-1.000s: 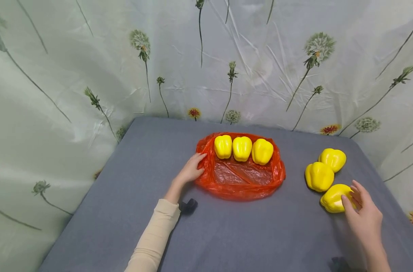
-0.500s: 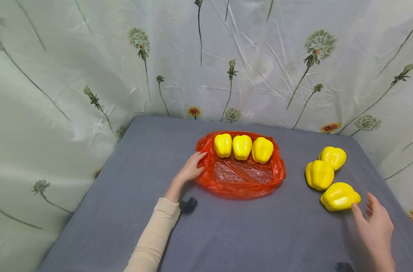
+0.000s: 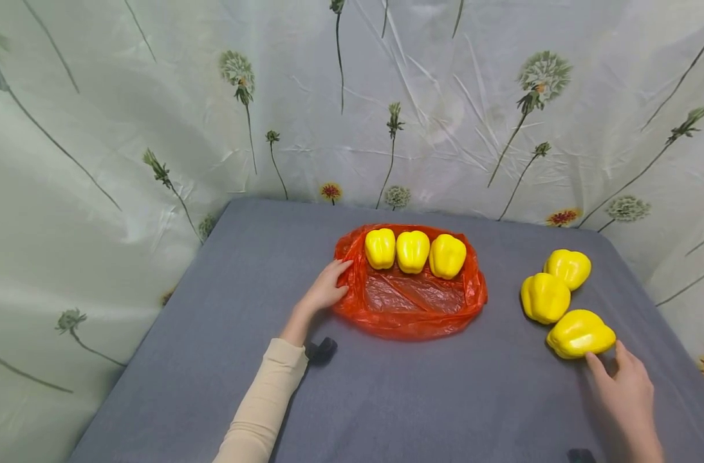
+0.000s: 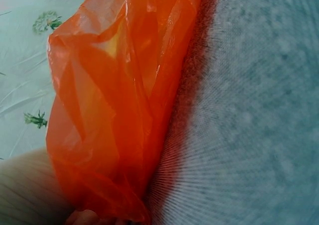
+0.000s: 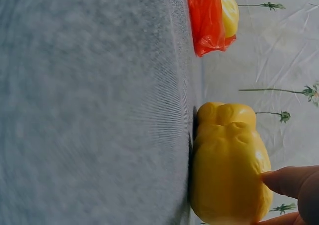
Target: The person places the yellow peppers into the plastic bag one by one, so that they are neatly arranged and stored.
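Observation:
A red plastic bag [image 3: 410, 325] lies mouth up on the table, its rim spread wide. Three yellow bell peppers [image 3: 412, 252] stand in a row along its far side. My left hand [image 3: 325, 286] grips the bag's left rim; in the left wrist view the thin film [image 4: 109, 110] covers part of the fingers. On the right, my right hand [image 3: 624, 386] reaches to the nearest loose yellow bell pepper [image 3: 580, 334], which lies on its side. Thumb and a finger touch its near end, spread apart, and the thumb [image 5: 286, 180] shows against its skin.
Two more yellow bell peppers, one [image 3: 544, 298] in front of the other [image 3: 567, 269], sit just beyond the lying one. Grey cloth [image 3: 433, 399] covers the table. A curtain [image 3: 305, 96] printed with dandelions hangs behind and at the sides.
My right hand drew back from the nearest pepper, then came in again from the right to its near end. That pepper stays in place. The left hand and the bag have not moved.

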A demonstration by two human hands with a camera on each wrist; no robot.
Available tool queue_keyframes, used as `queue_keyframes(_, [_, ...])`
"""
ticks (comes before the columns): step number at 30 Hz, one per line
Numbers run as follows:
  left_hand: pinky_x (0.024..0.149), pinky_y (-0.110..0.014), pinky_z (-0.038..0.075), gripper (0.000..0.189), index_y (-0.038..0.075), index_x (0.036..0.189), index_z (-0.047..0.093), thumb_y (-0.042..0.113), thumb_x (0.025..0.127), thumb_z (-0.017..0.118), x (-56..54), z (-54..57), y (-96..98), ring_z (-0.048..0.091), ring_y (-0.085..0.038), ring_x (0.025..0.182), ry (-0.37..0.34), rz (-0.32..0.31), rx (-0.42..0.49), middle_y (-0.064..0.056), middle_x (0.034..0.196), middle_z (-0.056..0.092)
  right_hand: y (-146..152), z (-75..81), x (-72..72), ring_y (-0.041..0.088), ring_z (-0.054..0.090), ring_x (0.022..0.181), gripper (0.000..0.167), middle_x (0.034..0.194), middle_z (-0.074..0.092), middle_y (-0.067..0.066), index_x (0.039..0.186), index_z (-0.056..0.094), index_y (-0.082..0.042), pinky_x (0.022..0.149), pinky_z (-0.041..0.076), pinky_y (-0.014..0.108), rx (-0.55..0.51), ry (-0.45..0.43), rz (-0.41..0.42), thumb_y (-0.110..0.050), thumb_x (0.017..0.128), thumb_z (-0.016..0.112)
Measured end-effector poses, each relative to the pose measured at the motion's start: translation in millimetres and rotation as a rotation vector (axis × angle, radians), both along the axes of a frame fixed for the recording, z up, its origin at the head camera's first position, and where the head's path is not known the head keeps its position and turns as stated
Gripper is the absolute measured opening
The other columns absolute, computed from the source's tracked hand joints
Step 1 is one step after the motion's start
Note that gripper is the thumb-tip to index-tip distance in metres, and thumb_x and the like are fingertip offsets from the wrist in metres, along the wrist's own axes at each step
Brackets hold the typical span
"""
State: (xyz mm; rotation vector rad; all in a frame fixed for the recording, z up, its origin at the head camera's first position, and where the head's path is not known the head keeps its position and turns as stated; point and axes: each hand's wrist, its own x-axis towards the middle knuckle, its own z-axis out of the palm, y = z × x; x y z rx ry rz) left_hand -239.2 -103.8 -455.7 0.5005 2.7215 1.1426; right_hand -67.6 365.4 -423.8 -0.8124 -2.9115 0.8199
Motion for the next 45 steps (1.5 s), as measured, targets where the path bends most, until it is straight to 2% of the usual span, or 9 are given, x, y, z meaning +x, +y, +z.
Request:
queue_keyframes(8, [0.117, -0.052, 0.022, 0.057, 0.001, 0.141, 0.038, 0.005, 0.086, 0.054, 0.1, -0.2, 0.3, 0.025, -0.039, 0.142, 0.025, -0.004, 0.006, -0.024, 0.148, 0.033, -8.4, -1.6, -8.0, 0.051, 0.011, 0.138, 0.075, 0.152, 0.005, 0.033, 0.147, -0.008, -0.002, 0.113, 0.013, 0.062, -0.082, -0.054, -0.085, -0.045, 0.098, 0.027])
queue_keyframes(11, [0.116, -0.052, 0.023, 0.057, 0.000, 0.141, 0.038, 0.004, 0.086, 0.054, 0.4, 0.1, 0.3, 0.026, -0.039, 0.141, 0.031, -0.007, 0.003, -0.024, 0.148, 0.034, -10.3, -2.0, -12.1, 0.051, 0.013, 0.138, 0.074, 0.153, 0.004, 0.032, 0.148, -0.012, -0.006, 0.112, 0.014, 0.063, -0.104, -0.052, -0.081, -0.046, 0.098, 0.025])
queue_keyframes(18, [0.116, -0.052, 0.024, 0.057, 0.001, 0.141, 0.038, 0.006, 0.086, 0.054, -0.4, 0.0, 0.7, 0.027, -0.038, 0.141, 0.031, -0.006, 0.004, -0.023, 0.148, 0.034, -11.1, -2.7, -17.1, 0.053, 0.022, 0.134, 0.070, 0.157, -0.004, 0.021, 0.149, -0.014, -0.018, 0.107, 0.023, 0.065, -0.147, 0.038, 0.014, -0.040, 0.099, 0.031])
queue_keyframes(21, [0.116, -0.052, 0.024, 0.057, 0.001, 0.141, 0.038, 0.006, 0.086, 0.054, -0.8, -0.4, 0.8, 0.027, -0.038, 0.141, 0.037, -0.011, -0.001, -0.023, 0.148, 0.035, -10.9, -2.4, -17.5, 0.054, 0.021, 0.135, 0.069, 0.157, -0.005, 0.019, 0.148, -0.014, -0.023, 0.106, 0.023, 0.066, -0.164, 0.065, 0.061, -0.037, 0.099, 0.033])
queue_keyframes(28, [0.116, -0.052, 0.024, 0.058, 0.002, 0.142, 0.038, 0.006, 0.086, 0.054, -0.8, -0.4, 0.2, 0.026, -0.038, 0.141, 0.021, -0.008, 0.005, -0.023, 0.149, 0.033, -8.4, -1.8, -17.2, 0.055, 0.010, 0.137, 0.077, 0.156, -0.010, 0.022, 0.146, -0.021, -0.022, 0.108, 0.013, 0.068, -0.221, 0.082, 0.135, -0.043, 0.098, 0.035])
queue_keyframes(33, [0.116, -0.053, 0.024, 0.058, 0.003, 0.142, 0.038, 0.006, 0.086, 0.055, -2.0, -1.8, -0.1, 0.026, -0.038, 0.141, 0.015, -0.002, -0.002, -0.023, 0.149, 0.033, -7.3, -2.7, -18.9, 0.056, 0.009, 0.136, 0.080, 0.154, -0.010, 0.026, 0.146, -0.023, -0.019, 0.106, 0.013, 0.070, -0.244, 0.097, 0.178, -0.041, 0.098, 0.038])
queue_keyframes(43, [0.117, -0.052, 0.023, 0.058, 0.002, 0.141, 0.038, 0.005, 0.086, 0.055, -2.5, -2.5, 0.0, 0.025, -0.039, 0.142, 0.018, 0.002, 0.004, -0.023, 0.149, 0.033, -11.7, -7.7, -24.2, 0.052, 0.033, 0.122, 0.079, 0.158, 0.005, 0.021, 0.152, -0.004, -0.017, 0.099, 0.031, 0.066, -0.199, 0.166, 0.091, -0.037, 0.095, 0.048])
queue_keyframes(44, [0.116, -0.052, 0.023, 0.058, 0.002, 0.141, 0.038, 0.005, 0.086, 0.055, -2.3, -2.6, 0.2, 0.025, -0.039, 0.142, 0.017, 0.000, 0.002, -0.023, 0.149, 0.034, -11.9, -8.0, -23.9, 0.052, 0.035, 0.122, 0.079, 0.158, 0.006, 0.020, 0.152, -0.002, -0.017, 0.099, 0.033, 0.065, -0.196, 0.167, 0.073, -0.036, 0.094, 0.049])
queue_keyframes(45, [0.116, -0.053, 0.023, 0.058, 0.001, 0.141, 0.039, 0.005, 0.086, 0.055, -1.8, -2.7, 0.6, 0.026, -0.039, 0.141, 0.020, -0.005, 0.001, -0.024, 0.148, 0.034, -11.7, -8.8, -22.7, 0.050, 0.037, 0.120, 0.079, 0.158, 0.007, 0.019, 0.152, 0.000, -0.018, 0.098, 0.041, 0.056, -0.190, 0.168, 0.060, -0.037, 0.094, 0.050])
